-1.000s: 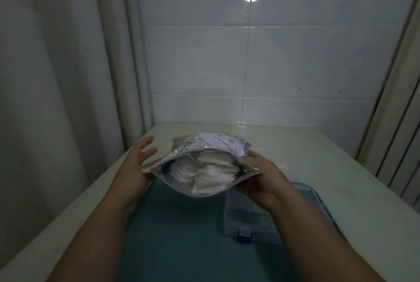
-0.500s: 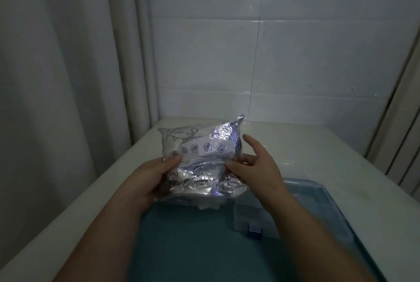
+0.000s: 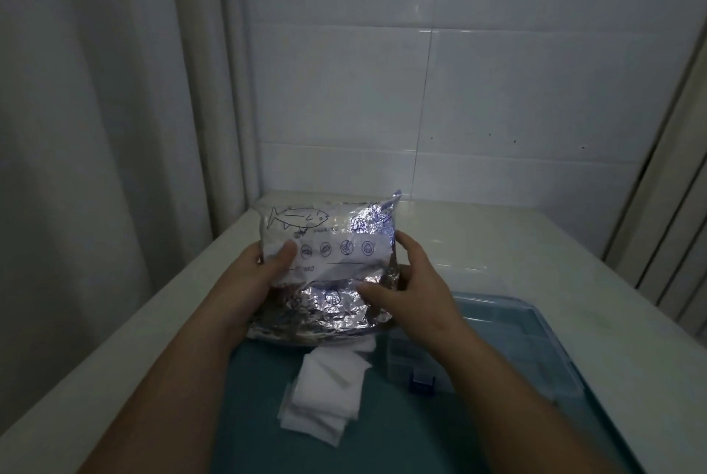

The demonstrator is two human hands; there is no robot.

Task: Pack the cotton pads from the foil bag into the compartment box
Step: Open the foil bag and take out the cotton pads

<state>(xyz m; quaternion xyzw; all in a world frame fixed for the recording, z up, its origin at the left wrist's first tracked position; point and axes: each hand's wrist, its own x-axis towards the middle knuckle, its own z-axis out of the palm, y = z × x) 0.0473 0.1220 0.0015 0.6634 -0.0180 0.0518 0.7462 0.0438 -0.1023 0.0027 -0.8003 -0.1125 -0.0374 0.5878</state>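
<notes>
My left grip [image 3: 248, 282] and right grip [image 3: 415, 288] each clutched a side of the crinkly, likely light foil bag [image 3: 336, 255]; soft cotton pads [image 3: 325, 393] lay near, probably best pinched gently.

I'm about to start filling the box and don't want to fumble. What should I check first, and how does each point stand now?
1. Foil bag held firmly: ok, the left hand and the right hand both grip it.
2. Pads out: ok, cotton pads lie piled on the teal mat below the bag.
3. Bag emptied: cannot tell, its mouth faces down, hidden.
4. Compartment box close by: ok, beside the right forearm.
5. Box lid open: cannot tell, too dim; only its blue latch shows clearly.
6. A hand free for pads: not ok.
</notes>
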